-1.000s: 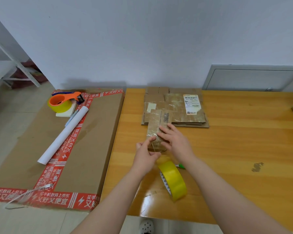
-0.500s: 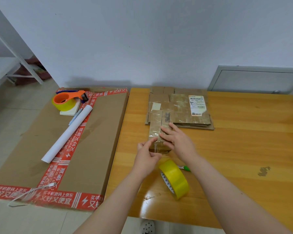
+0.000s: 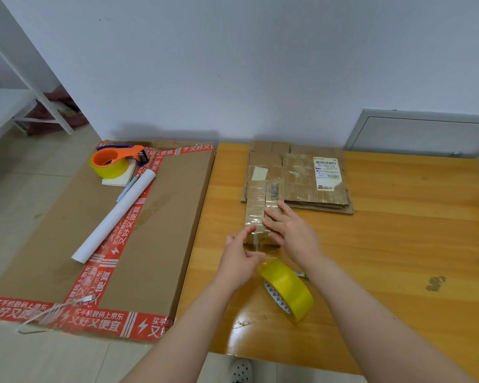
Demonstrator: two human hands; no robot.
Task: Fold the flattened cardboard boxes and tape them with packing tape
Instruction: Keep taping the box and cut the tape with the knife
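Two hands are placed on small box (image 3: 256, 205), on counter (image 3: 398, 244): tape strip (image 3: 260, 245) is pinched at near end by left hand (image 3: 239, 258), right hand (image 3: 293, 233) is pressed flat on top. Tape roll (image 3: 291, 290) is stood nearer.

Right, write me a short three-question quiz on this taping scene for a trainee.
1. True or false: the right hand grips the yellow tape roll.
2. Where is the orange tape dispenser? A) on the wooden table B) on the big carton C) on the floor
3. What lies just behind the small box, towards the wall?
Key: 1 false, it presses flat on the small box; 2 B; 3 the stack of flattened boxes.
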